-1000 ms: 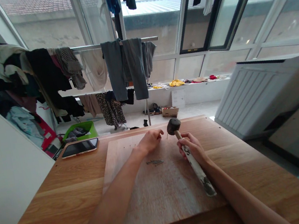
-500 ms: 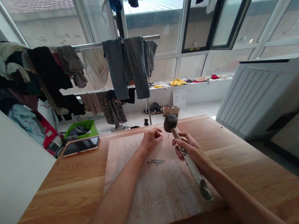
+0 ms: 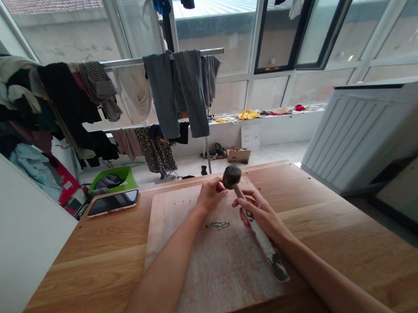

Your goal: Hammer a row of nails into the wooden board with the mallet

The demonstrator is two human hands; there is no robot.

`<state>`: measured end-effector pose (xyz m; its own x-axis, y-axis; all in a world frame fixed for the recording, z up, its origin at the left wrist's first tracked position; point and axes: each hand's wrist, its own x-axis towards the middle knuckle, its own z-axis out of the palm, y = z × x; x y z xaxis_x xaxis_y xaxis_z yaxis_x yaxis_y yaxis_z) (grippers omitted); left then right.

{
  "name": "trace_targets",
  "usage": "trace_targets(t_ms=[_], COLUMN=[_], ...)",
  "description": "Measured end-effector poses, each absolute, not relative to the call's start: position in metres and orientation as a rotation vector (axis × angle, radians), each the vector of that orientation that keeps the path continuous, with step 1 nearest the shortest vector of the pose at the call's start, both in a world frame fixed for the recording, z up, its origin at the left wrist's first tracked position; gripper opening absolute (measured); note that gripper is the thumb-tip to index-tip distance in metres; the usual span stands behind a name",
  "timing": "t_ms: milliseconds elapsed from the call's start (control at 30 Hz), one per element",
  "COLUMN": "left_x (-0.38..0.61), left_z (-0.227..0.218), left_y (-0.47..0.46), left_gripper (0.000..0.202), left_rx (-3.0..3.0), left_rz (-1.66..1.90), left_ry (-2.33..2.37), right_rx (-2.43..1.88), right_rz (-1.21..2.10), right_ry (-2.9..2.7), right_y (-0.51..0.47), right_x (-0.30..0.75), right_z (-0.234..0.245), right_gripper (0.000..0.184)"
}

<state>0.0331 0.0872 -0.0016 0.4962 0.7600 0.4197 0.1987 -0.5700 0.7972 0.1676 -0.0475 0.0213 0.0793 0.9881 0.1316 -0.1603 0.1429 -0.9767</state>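
In my right hand point(image 3: 260, 211) is a mallet with a dark head point(image 3: 232, 176) and a pale, paint-worn handle point(image 3: 260, 236). Its fingers wrap the upper handle, and the head hangs over the far part of a worn wooden board point(image 3: 220, 272). My left hand point(image 3: 211, 194) rests at the board's far side, just left of the mallet head, thumb and fingers drawn together. Whatever lies between those fingertips is hidden or too small to name. Several loose nails point(image 3: 217, 225) lie in a small pile on the board, nearer me. Small dark dots mark the board left of my left hand.
The board lies on a wooden table point(image 3: 94, 282). A phone point(image 3: 113, 203) sits at the table's far left corner. Beyond stand a green basket point(image 3: 126, 178) and a rack with hanging clothes point(image 3: 161, 97). A white ribbed cabinet-like unit point(image 3: 352, 127) is at the right.
The mallet has moved left and slightly down with my right hand, its head now closer to my left fingertips. My left hand stays nearly in place.
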Motion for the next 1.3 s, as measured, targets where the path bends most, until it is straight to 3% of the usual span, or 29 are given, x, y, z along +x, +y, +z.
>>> trace_targets(t_ms=[733,833,1033,1300], left_x=[0.032,0.018,-0.015,-0.009], left_z=[0.003,0.020,0.061,0.056], left_y=[0.087,0.085,0.059,0.048], left_gripper=[0.026,0.021,0.015,0.011], left_rx=[2.069,2.147,2.543,2.524], left_rz=[0.993,0.832,0.118,0.101], left_ry=[0.776,0.841,0.727,0.682], right_rx=[-1.042,-1.039,-1.042,-1.054], right_rz=[1.117,1.102,1.115,1.110], right_ry=[-1.090,-1.072,-1.039,-1.072], right_y=[-0.048,-0.046,-0.044,-0.046], right_x=[0.168,0.170,0.171,0.171], right_z=[0.020,0.017,0.014,0.015], right_gripper=[0.043,0.042,0.042,0.043])
